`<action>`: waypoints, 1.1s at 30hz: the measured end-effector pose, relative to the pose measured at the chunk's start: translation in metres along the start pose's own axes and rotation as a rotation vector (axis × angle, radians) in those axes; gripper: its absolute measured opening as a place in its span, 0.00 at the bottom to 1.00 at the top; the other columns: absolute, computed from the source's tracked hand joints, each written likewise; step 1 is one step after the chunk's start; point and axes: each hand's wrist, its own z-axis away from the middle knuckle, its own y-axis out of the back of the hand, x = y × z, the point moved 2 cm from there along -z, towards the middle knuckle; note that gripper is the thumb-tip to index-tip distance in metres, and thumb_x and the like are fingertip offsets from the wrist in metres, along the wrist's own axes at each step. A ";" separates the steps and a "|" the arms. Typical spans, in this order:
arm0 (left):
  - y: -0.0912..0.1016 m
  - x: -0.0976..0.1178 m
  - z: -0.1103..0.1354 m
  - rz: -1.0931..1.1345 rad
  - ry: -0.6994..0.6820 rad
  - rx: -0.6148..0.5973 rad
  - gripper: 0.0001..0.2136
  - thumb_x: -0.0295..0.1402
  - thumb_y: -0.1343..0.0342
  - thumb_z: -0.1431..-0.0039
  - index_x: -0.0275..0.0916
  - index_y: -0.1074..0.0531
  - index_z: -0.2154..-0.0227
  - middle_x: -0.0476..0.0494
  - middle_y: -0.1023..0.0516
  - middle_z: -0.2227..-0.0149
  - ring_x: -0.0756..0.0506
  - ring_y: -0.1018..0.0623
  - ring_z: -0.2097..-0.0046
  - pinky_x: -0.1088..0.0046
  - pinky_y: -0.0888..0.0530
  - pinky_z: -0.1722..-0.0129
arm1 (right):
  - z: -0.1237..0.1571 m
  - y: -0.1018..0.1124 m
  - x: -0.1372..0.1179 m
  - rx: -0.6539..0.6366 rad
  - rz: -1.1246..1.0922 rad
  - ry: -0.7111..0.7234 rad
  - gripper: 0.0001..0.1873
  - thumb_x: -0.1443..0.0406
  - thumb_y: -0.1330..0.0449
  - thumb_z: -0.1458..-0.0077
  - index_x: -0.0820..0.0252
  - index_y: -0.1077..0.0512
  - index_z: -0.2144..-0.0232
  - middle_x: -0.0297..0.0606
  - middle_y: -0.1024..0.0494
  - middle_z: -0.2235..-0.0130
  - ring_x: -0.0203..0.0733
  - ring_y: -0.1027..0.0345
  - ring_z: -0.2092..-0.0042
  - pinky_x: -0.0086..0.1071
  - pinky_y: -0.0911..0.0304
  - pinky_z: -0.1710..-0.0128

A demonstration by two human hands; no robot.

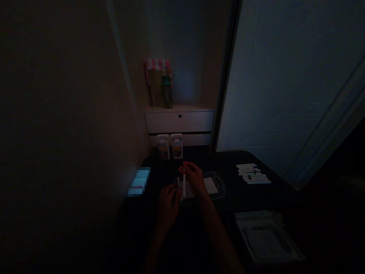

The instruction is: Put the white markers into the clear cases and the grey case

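A slim white marker (184, 186) with a red band near its top stands nearly upright in my right hand (194, 177), pinched between thumb and fingers. Below it on the dark table lies a clear plastic case (221, 190) with pale sheets or panels inside. My left hand (169, 194) is curled at the case's left edge, its fingertips and thumb close to the marker's lower end. Dim light hides exactly how these fingers meet the case.
Several white markers (253, 174) lie in a row on the right of the table. Two clear packages (177, 146) stand at the back, before white drawers (179, 121). A pixelated bright patch (139, 182) is at left. A bottle (167, 93) stands on the shelf; a clear bag (268, 238) sits lower right.
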 end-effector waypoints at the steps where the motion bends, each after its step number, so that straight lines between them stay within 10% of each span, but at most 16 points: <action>1: 0.001 0.001 0.000 -0.005 0.000 -0.002 0.13 0.37 0.49 0.30 0.43 0.19 0.57 0.40 0.18 0.50 0.37 0.22 0.46 0.51 0.26 0.42 | 0.000 -0.001 0.000 -0.011 -0.020 -0.008 0.23 0.54 0.22 0.60 0.59 0.20 0.64 0.37 0.17 0.66 0.43 0.21 0.62 0.40 0.24 0.55; 33: 0.000 0.004 0.002 -0.009 -0.050 -0.025 0.08 0.37 0.43 0.33 0.44 0.19 0.61 0.41 0.20 0.49 0.37 0.24 0.45 0.49 0.25 0.42 | 0.009 -0.002 0.013 -0.015 -0.050 -0.016 0.19 0.56 0.24 0.56 0.57 0.20 0.64 0.37 0.17 0.63 0.41 0.20 0.61 0.33 0.26 0.60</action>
